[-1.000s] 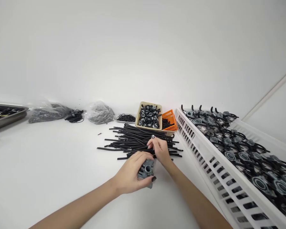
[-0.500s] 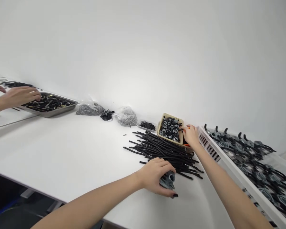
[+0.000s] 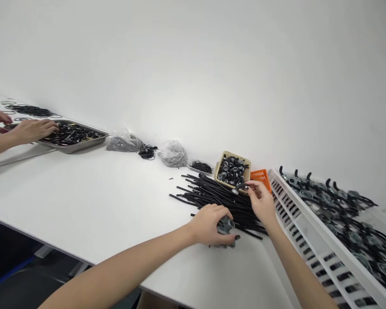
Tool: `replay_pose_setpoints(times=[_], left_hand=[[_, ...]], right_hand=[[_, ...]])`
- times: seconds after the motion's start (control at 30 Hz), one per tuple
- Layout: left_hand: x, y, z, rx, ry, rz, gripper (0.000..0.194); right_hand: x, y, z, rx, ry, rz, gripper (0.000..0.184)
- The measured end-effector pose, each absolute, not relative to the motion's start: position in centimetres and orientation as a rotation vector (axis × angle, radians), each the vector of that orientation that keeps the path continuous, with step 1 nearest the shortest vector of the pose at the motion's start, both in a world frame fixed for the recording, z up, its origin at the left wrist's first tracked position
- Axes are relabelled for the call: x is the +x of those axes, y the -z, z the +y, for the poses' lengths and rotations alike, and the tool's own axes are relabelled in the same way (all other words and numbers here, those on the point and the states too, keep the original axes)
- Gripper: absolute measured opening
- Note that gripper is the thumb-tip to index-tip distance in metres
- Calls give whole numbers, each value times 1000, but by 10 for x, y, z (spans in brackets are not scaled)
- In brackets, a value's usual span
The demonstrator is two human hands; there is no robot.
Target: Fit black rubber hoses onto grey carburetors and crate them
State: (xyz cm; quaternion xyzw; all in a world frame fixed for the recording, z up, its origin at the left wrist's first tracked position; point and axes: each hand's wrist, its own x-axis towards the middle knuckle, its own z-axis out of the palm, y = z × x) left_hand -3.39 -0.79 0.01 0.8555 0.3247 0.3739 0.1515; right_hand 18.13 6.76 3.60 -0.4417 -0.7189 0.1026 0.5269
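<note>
My left hand (image 3: 209, 225) is closed around a grey plastic housing (image 3: 225, 225) with a round port facing up and to the right, held low over the table. My right hand (image 3: 262, 201) pinches a small black curved piece with a silvery-grey round end (image 3: 241, 187) between thumb and fingers. That piece is over the near edge of a beige basket (image 3: 219, 166), which holds several similar black pieces with grey rings. Long black tubes (image 3: 209, 193) lie in a loose pile between and beyond my hands.
A white slatted crate (image 3: 334, 242) full of grey-and-black assemblies stands at right, near an orange basket (image 3: 260, 176). Clear bags (image 3: 173, 154) and a small tray of black rings (image 3: 201, 167) line the wall. At far left, another person's hands (image 3: 35, 130) work over a metal tray (image 3: 80, 147).
My right hand has drawn back from the beige basket toward me, now showing the small curved piece in its fingers and uncovering the orange basket. My left hand still grips the housing.
</note>
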Motion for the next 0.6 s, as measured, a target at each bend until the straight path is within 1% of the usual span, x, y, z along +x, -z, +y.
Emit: replay_pose_setpoints(times=[0.1, 0.23, 0.43, 0.6], left_hand=[[-34, -5, -9, 2384, -1051, 1023, 36], [-34, -9, -6, 2311, -1024, 1138, 32], [-36, -12, -2, 2306, -987, 1188, 22], [-36, -14, -1, 2327, -966, 1158, 21]], right_hand=[[168, -21, 37, -893, -529, -1680, 19], [166, -12, 25, -797, -763, -1562, 21], [165, -10, 18, -751, -941, -1511, 22], [159, -10, 13, -712, -997, -1510, 22]])
